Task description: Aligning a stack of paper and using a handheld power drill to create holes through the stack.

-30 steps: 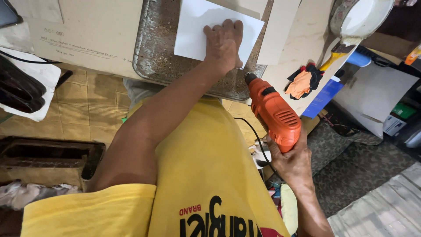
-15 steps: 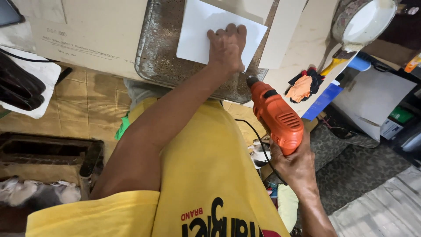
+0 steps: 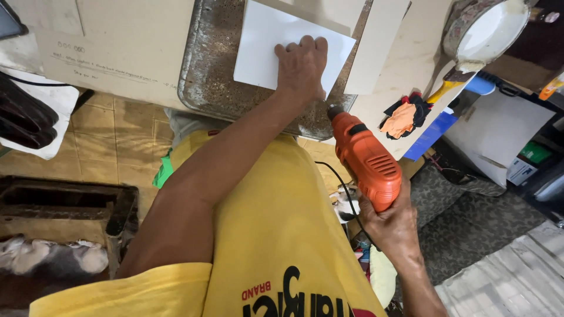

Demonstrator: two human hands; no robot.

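Observation:
My left hand [image 3: 302,66] lies flat, palm down, on a white rectangular sheet [image 3: 264,47] that rests on a rusty speckled metal tray [image 3: 214,82]. My right hand [image 3: 392,218] grips the handle of an orange electric drill [image 3: 367,157]. The drill points up toward the tray's near right edge, its dark chuck just below my left wrist. A black cord [image 3: 346,194] hangs from the drill over my yellow shirt.
Pale boards [image 3: 117,47] lie under and around the tray. An orange and black glove [image 3: 402,117] lies to the right, near a white bowl [image 3: 493,29] with a yellow handle. Dark items sit on white cloth [image 3: 29,117] at left. A black metal frame [image 3: 64,205] stands on the floor.
The drill has risen and moved nearer the tray's edge. My left hand stays pressed on the white sheet.

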